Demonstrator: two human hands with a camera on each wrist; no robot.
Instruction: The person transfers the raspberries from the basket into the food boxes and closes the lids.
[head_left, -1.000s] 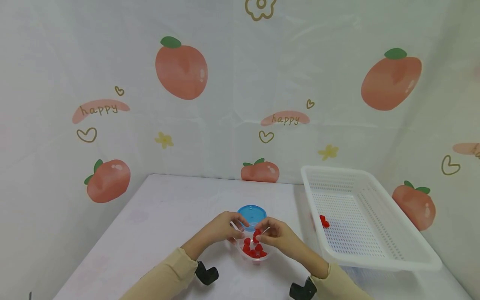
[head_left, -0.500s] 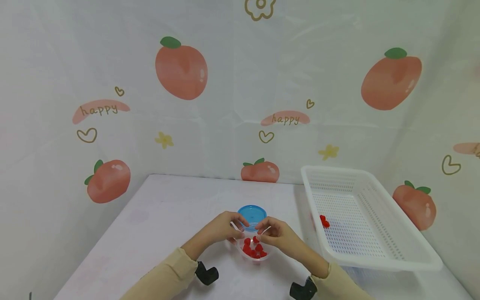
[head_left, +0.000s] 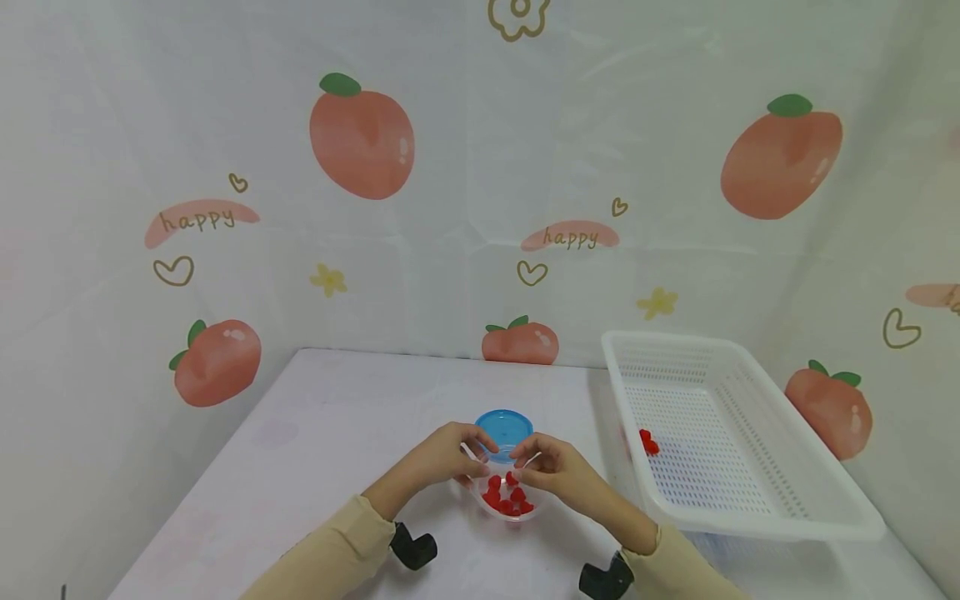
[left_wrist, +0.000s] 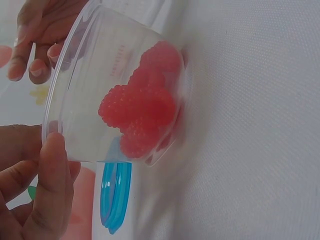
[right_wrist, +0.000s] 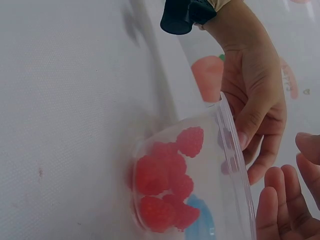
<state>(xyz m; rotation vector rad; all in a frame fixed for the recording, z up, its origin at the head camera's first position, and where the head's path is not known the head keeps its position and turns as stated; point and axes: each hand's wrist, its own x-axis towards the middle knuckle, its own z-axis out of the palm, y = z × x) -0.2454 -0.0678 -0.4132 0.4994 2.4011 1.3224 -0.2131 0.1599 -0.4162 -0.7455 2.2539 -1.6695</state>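
"happy" [head_left: 197,219] stands in script on two pink strips [head_left: 570,237] printed across the white backdrop [head_left: 465,167].

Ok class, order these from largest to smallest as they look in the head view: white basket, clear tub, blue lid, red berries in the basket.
1. White basket
2. Clear tub and blue lid: left unranked; the tub may look bigger, but it is partly covered
3. Red berries in the basket

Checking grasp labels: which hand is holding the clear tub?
The left hand, pinching the clear tub at its rim; the right hand hovers beside it, holding nothing.
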